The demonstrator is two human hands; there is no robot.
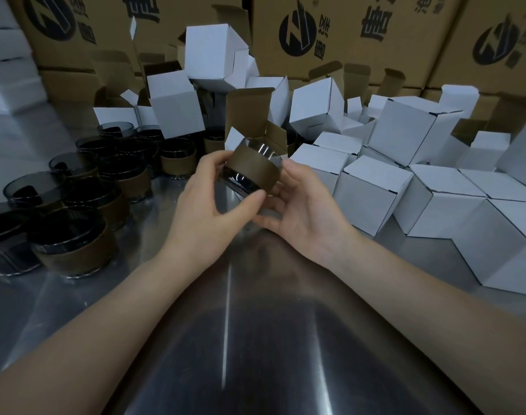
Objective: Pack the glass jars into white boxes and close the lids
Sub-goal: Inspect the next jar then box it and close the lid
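A person holds a smoked dark glass jar with a brown paper sleeve (253, 170) tilted above a shiny steel surface (255, 330). The left hand (206, 202) grasps the jar's left side, thumb curled beneath its base. The right hand (299, 206) cups its right side and underside with curled fingers. Just behind the jar stands an open white cardboard box with a brown inside (250, 112), lid flap raised. Left of the jar, more sleeved dark glass jars (76, 211) crowd together; right of it lie closed white boxes (435, 205). Large brown printed cartons (345, 34) rise well behind it.
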